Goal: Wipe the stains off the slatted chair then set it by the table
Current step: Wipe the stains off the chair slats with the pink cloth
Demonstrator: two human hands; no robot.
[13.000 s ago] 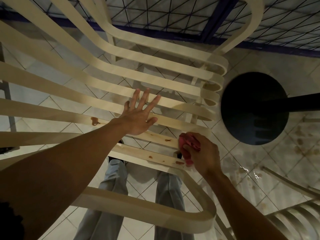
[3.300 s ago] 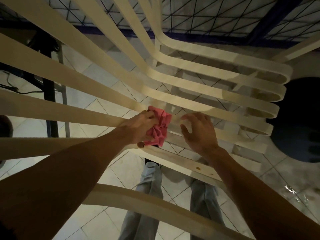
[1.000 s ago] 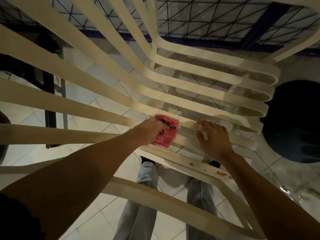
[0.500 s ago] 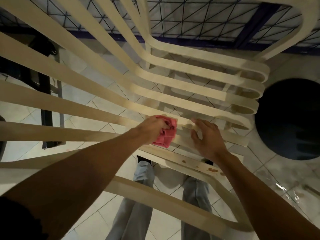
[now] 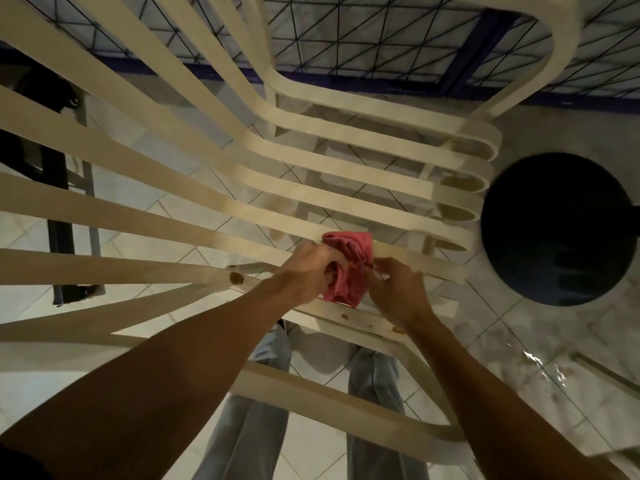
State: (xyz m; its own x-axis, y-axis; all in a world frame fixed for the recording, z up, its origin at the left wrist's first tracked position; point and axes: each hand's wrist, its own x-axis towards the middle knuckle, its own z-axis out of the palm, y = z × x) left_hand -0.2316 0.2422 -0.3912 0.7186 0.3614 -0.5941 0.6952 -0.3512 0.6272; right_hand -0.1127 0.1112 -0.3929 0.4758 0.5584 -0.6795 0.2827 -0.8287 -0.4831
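Head view: chair (image 5: 346,174) between person and floor, wiping in progress, cloth being re-gripped.

Chair fills the frame, pale slats running L to R, tiled floor showing thru the gaps. Dark disc (image 5: 557,230) just beside its R edge, poss. table base, can't confirm. L hand (image 5: 311,271) grasps the bunched pink cloth (image 5: 349,268) against a mid slat. R hand (image 5: 394,289), flat on the slat approx. 0.5 s ago, has now moved in and pinches the cloth's R edge, so both hands are on it. Judged: refold or hand-over L to R, not a wipe stroke. Stains left: brown blot (image 5: 236,278) on the slat by L wrist, small spots (image 5: 397,329) on the near slat under R wrist. Wipe step not done, and chair not yet set by the table.
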